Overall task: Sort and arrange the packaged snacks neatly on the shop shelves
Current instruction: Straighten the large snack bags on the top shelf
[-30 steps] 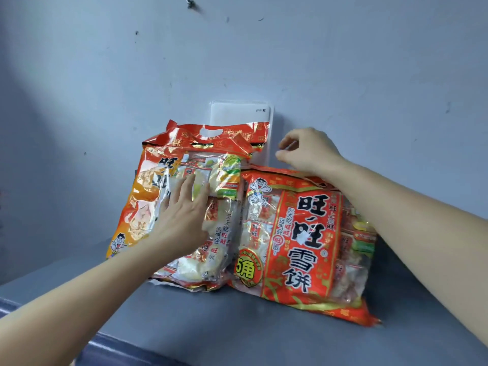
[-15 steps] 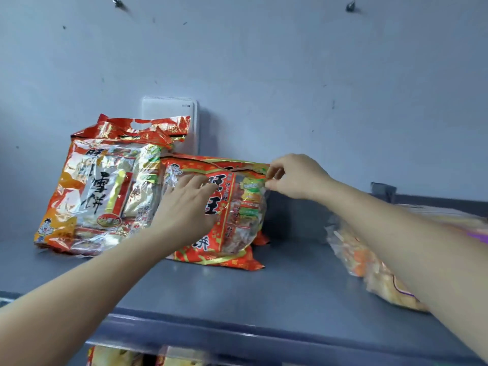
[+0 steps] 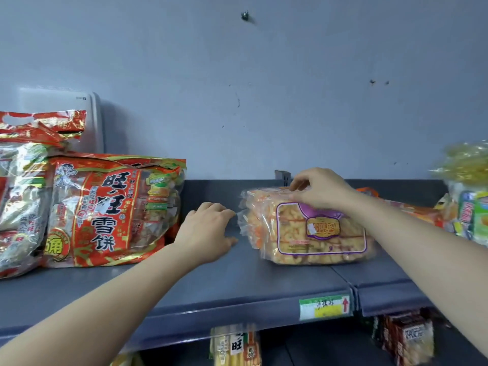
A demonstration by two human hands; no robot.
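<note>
Grey shelf point(image 3: 237, 281): right hand point(image 3: 320, 190) now pinching clear snack bag point(image 3: 311, 233), left hand point(image 3: 208, 231) spread, off red bag point(image 3: 111, 210).

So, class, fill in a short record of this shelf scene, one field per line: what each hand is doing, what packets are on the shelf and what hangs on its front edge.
left hand: open, beside the clear packet
right hand: gripping the top of the clear packet of orange snacks
far left: red rice cracker bags, upright
shelf: grey
front edge: green and yellow price tag
</note>
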